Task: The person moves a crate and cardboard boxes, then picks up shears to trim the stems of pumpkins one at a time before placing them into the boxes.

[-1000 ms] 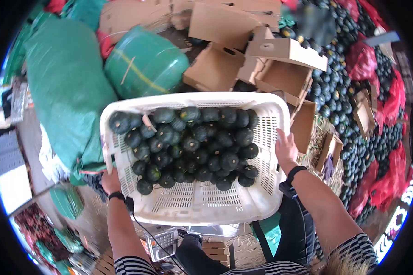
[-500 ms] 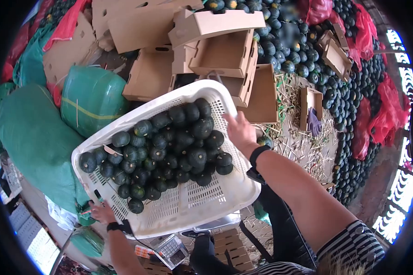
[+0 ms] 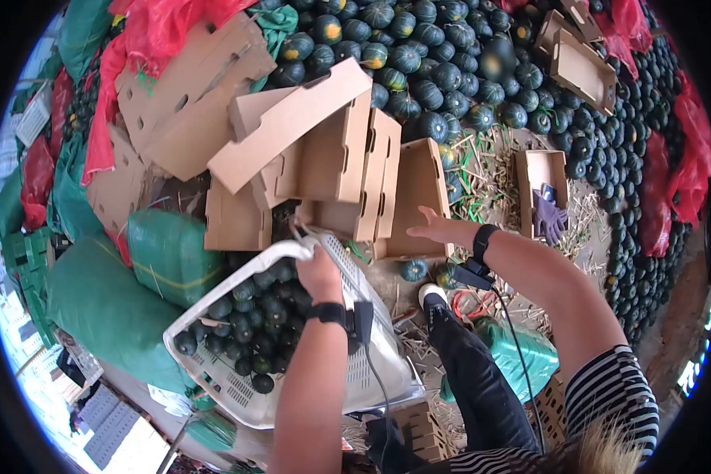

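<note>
My left hand (image 3: 321,275) is closed on the far rim of a white plastic basket (image 3: 381,336). Small dark-green pumpkins (image 3: 249,320) are heaped inside it, partly hidden behind my left forearm. To the right, my right hand (image 3: 441,227) reaches forward with fingers apart and holds nothing. Its fingertips are by the near end of an open cardboard box (image 3: 419,186), which stands beside more stacked cardboard boxes (image 3: 332,162). On the ground just below that box lies a single pumpkin (image 3: 414,270).
A large pile of pumpkins (image 3: 426,59) spreads across the back and right. Stuffed green sacks (image 3: 107,304) lie at left. A small cardboard tray (image 3: 543,170) holds a purple glove (image 3: 548,217). Dry stalks (image 3: 490,174) litter the floor, and a cable (image 3: 521,355) hangs from my right wrist.
My right hand has let go of the basket's right rim and moved toward the cardboard boxes. My left hand has shifted from the near left side to the far rim. The view has shifted too.
</note>
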A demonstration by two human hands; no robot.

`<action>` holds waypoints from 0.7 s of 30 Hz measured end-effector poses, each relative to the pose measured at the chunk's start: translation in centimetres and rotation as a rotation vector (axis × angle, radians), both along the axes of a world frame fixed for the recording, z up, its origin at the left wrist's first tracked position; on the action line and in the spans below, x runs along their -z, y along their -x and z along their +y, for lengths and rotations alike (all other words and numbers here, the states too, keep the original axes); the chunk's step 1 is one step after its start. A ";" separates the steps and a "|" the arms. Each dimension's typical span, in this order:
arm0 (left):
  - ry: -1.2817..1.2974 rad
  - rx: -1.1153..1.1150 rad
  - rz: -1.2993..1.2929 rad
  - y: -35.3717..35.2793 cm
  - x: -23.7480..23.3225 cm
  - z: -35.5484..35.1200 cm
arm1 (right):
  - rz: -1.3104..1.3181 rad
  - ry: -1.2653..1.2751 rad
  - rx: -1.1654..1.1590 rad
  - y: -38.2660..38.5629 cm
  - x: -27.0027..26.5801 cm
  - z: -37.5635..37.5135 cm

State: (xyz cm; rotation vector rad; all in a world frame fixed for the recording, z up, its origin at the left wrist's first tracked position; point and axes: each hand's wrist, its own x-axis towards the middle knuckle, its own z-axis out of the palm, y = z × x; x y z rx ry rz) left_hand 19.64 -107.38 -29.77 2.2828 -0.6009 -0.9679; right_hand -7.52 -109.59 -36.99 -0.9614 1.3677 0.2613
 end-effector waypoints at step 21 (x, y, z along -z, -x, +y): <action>-0.463 -0.028 -0.466 2.4 -2.3 -2.0 | -0.454 -0.078 1.095 -4.8 3.0 0.4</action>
